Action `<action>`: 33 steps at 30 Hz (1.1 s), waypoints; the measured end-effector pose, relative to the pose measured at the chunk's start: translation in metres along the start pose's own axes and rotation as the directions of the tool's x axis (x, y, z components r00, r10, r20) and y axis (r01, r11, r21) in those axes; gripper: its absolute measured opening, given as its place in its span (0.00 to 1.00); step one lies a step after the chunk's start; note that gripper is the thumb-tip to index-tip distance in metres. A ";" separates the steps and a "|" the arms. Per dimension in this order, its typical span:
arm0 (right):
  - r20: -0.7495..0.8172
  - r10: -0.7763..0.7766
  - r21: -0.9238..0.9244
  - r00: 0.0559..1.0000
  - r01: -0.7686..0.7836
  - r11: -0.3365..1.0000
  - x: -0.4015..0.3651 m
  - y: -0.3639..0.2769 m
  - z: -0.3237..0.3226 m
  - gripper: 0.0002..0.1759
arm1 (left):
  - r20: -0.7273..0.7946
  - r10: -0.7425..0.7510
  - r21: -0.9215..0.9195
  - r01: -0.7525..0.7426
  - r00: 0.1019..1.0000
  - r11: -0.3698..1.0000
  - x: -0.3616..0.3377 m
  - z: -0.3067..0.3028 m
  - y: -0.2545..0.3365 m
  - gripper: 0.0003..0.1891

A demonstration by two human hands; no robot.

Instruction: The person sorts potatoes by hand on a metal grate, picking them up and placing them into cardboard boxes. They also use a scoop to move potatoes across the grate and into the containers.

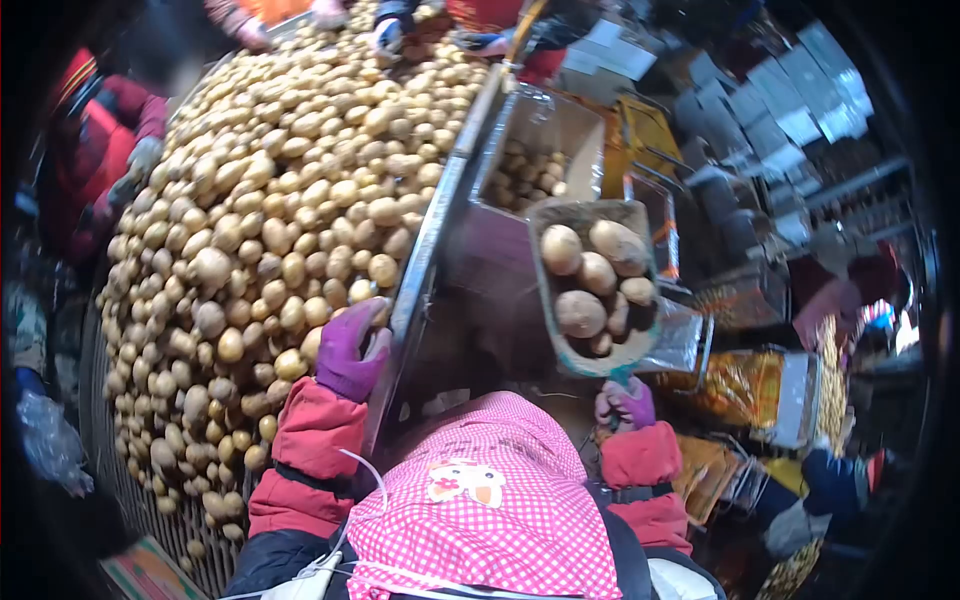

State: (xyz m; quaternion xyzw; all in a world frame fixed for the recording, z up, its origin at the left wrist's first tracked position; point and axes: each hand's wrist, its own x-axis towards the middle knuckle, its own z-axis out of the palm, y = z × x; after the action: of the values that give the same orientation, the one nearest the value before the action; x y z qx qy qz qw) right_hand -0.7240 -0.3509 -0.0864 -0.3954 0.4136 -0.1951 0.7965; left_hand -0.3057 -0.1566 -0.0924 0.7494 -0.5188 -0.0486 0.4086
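Observation:
At the table's metal edge (pixel 432 230), my left hand (pixel 352 350) in a purple glove curls round a potato (pixel 380 310), its fingers closed. The big heap of potatoes (pixel 290 200) spreads to the left of it. My right hand (pixel 626 404), gloved in purple too, is wrapped round the handle end of a scoop (pixel 597 290). Several larger potatoes (pixel 597 273) lie in the scoop, which is held to the right of the table edge. The handle itself is mostly hidden by my fingers.
Beyond the scoop stands a plastic-lined box (pixel 590 130) with potatoes. Co-workers' gloved hands reach in at the far end of the heap, and a person in red (pixel 95 150) is at the left. White cartons (pixel 800 90), crates and an orange-lined box (pixel 745 390) are on the right.

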 end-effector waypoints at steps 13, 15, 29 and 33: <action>-0.749 -0.116 -0.581 0.653 -0.561 0.590 0.009 -0.045 -0.171 0.13 | 0.264 -0.091 0.256 0.021 0.960 0.966 0.008 0.043 -0.007 0.36; -0.754 -0.073 -0.575 0.653 -0.600 0.556 0.024 -0.050 -0.182 0.13 | 0.246 -0.091 0.248 0.029 0.965 0.968 0.010 0.040 -0.002 0.35; -0.572 -0.352 -0.473 0.741 0.052 0.879 0.011 -0.088 -0.036 0.20 | 0.203 -0.051 0.195 0.011 0.978 0.981 0.019 0.031 0.005 0.29; -0.327 0.016 -0.395 0.945 -0.152 0.906 0.115 -0.131 0.032 0.18 | 0.171 -0.039 0.165 0.011 0.985 0.986 0.018 0.027 0.003 0.32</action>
State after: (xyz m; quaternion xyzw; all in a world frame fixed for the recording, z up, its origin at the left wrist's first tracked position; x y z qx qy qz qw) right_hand -0.6291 -0.4898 -0.0300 -0.5007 0.5847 -0.1287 0.6252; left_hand -0.3132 -0.1871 -0.1021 0.7798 -0.5451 -0.0761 0.2982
